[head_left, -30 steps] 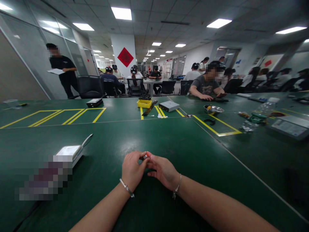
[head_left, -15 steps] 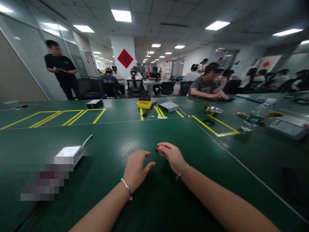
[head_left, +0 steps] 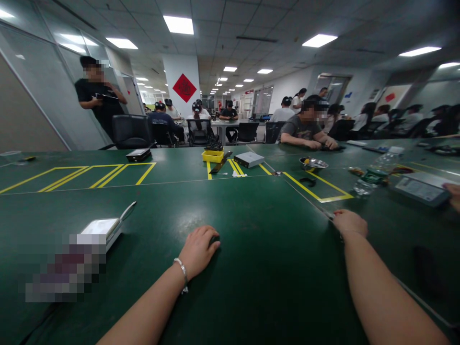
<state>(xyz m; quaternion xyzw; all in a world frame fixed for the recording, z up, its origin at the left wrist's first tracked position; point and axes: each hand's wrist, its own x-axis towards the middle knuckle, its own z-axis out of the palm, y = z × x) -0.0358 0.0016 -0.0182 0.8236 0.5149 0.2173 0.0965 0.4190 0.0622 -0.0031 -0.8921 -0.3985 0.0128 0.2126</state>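
My left hand [head_left: 201, 248] rests on the green table [head_left: 266, 268], its fingers loosely bent and the thumb apart, with nothing in it. Farther right, near a seam in the tabletop, is my right hand [head_left: 351, 224], its fingers curled together and pointing left. What those fingers hold, if anything, is hidden. A clear plastic bottle [head_left: 373, 176] with a green label lies just beyond that hand. To its right is a grey box-shaped device [head_left: 420, 188].
A white-screened device [head_left: 98, 227], partly blurred, lies at left with a cable. Farther back are a yellow tray [head_left: 212, 156], a silver box [head_left: 248, 159], a black box [head_left: 138, 155] and a metal bowl [head_left: 314, 164]. Another person's hand [head_left: 453, 195] touches the grey device.
My right hand has swung far to the right, away from the left hand; the small dark red thing at its fingertips no longer shows. My left hand has shifted slightly left.
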